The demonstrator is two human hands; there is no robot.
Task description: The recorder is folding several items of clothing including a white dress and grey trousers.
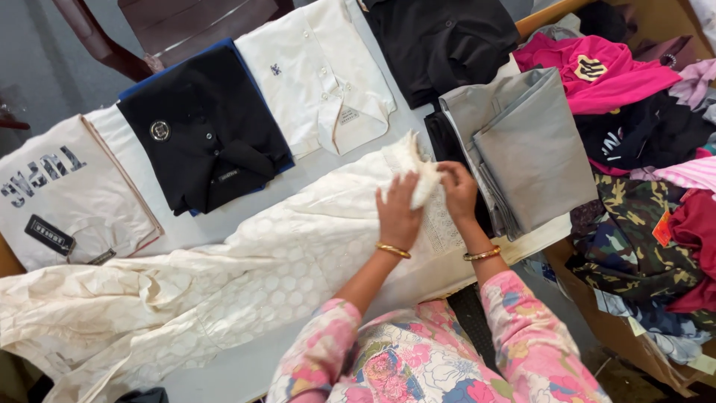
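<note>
Two floral sleeves [418, 351], left hand [397, 213] and right hand [456, 190] fingers grasping one cream garment [283, 254] beside four folded shirts [205, 127]

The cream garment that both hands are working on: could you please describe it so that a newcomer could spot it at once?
Start at the table with its row of folded shirts. In front of that row, nearest the person, lies the cream garment, gripped at its upper end by the left hand and right hand. It alone lies unfolded and crumpled, with a raised circle pattern.
</note>
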